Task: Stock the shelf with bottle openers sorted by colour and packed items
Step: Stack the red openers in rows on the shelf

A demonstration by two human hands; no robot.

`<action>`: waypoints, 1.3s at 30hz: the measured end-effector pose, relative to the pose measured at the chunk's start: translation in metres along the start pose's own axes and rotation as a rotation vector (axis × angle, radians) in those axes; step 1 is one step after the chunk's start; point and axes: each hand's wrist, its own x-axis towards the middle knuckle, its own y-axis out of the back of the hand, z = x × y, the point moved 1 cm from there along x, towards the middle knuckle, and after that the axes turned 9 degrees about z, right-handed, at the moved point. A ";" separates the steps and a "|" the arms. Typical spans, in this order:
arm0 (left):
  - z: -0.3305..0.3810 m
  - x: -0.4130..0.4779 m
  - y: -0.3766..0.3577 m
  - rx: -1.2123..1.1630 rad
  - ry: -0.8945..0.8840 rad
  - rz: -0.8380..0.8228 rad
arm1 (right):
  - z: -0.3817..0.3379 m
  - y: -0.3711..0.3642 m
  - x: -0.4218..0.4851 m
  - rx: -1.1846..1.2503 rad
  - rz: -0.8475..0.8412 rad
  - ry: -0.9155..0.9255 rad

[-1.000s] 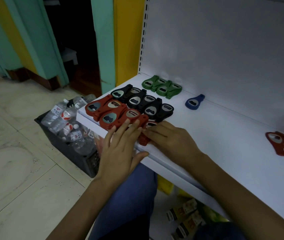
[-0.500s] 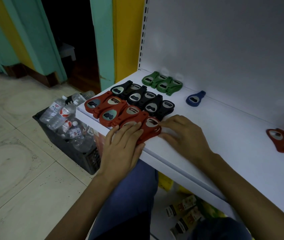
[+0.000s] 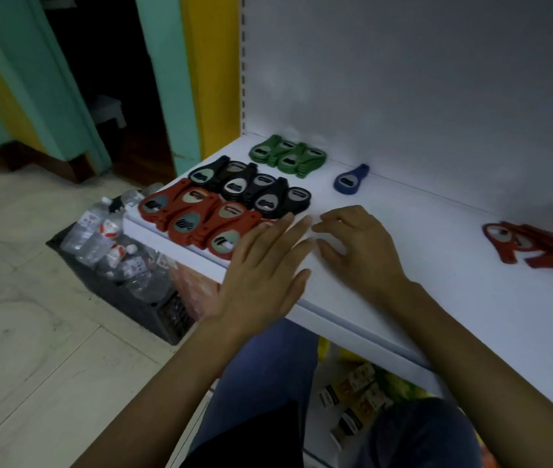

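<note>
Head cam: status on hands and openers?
Left hand flat over red bottle openers; right hand loosely curled on shelf, empty. Black openers, green openers behind; blue opener alone. Loose red openers far right.
</note>
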 end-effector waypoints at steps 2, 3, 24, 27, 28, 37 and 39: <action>0.023 0.023 -0.020 -0.074 -0.049 -0.013 | 0.024 0.020 -0.017 -0.061 0.010 -0.094; 0.035 0.036 -0.032 -0.123 -0.067 -0.026 | 0.037 0.033 -0.027 -0.094 0.003 -0.158; 0.170 0.102 -0.209 -0.490 0.131 -0.515 | 0.166 0.104 -0.097 -0.479 0.078 -0.822; 0.168 0.104 -0.213 -0.429 0.109 -0.514 | 0.151 0.120 -0.091 -0.052 0.132 -0.721; 0.168 0.105 -0.212 -0.452 0.129 -0.489 | 0.149 0.127 -0.089 0.030 0.097 -0.700; 0.166 0.108 -0.201 -0.845 0.460 -0.327 | 0.203 0.147 -0.103 -0.174 0.329 -1.040; 0.166 0.108 -0.201 -1.008 0.612 -0.385 | 0.216 0.145 -0.120 -0.520 0.054 -0.984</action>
